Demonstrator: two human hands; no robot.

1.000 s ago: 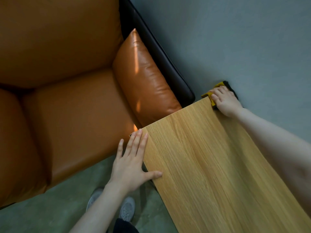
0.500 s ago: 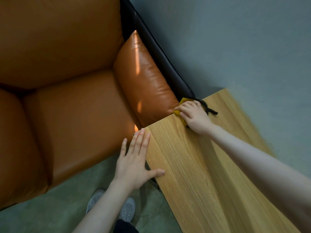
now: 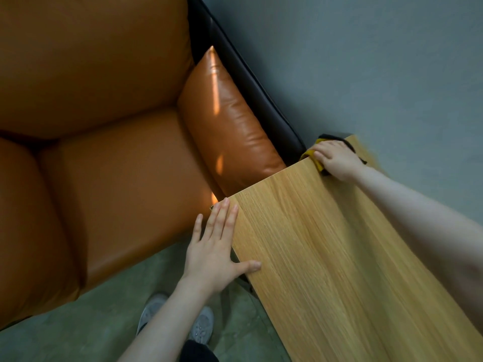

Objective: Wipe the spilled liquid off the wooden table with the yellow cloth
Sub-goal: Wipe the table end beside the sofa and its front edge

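Note:
The light wooden table [image 3: 326,257] runs from the lower right toward the wall. At its far edge my right hand [image 3: 337,159] presses down on the yellow cloth [image 3: 311,155], which has a dark side showing behind the fingers; most of the cloth is hidden under the hand. My left hand [image 3: 217,246] lies flat with straight fingers along the table's left edge, thumb resting on the top. No liquid shows on the wood.
An orange leather sofa [image 3: 104,152] with a cushion [image 3: 230,121] and a dark back panel [image 3: 248,82] stands close against the table's far left corner. A grey wall [image 3: 379,61] is behind. My grey shoes [image 3: 201,325] stand on the green-grey floor [image 3: 78,333].
My right hand swept the cloth left along the far edge toward the sofa, then back to the right a little. The left hand has stayed put on the table's edge.

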